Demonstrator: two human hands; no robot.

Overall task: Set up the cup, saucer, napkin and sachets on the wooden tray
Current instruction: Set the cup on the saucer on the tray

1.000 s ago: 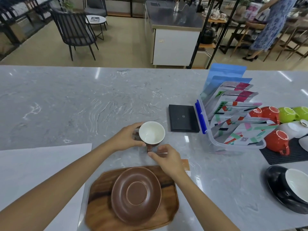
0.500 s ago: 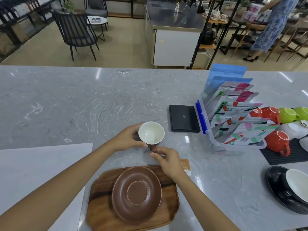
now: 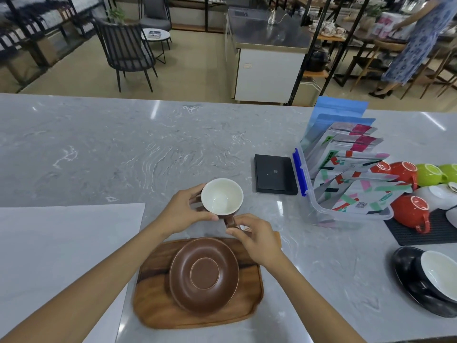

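Observation:
A brown cup (image 3: 221,197) with a white inside stands upright just beyond the wooden tray (image 3: 158,303). My left hand (image 3: 184,211) wraps its left side. My right hand (image 3: 254,237) pinches the cup's handle, which points toward me. A brown saucer (image 3: 204,274) lies on the tray, nothing on it. A small orange-brown sachet (image 3: 277,236) peeks out from behind my right hand on the counter. A clear plastic box (image 3: 346,211) at the right holds several colourful sachets.
White paper (image 3: 61,243) lies at the left. A black flat box (image 3: 274,177) sits beyond the cup. Red, green and white cups (image 3: 411,210) rest on a black mat at the right; a black saucer with cup (image 3: 430,280) stands near the right edge.
My right hand has shifted from beside the cup onto its handle. The cup has turned a little so its handle faces me; my left hand stays on it.

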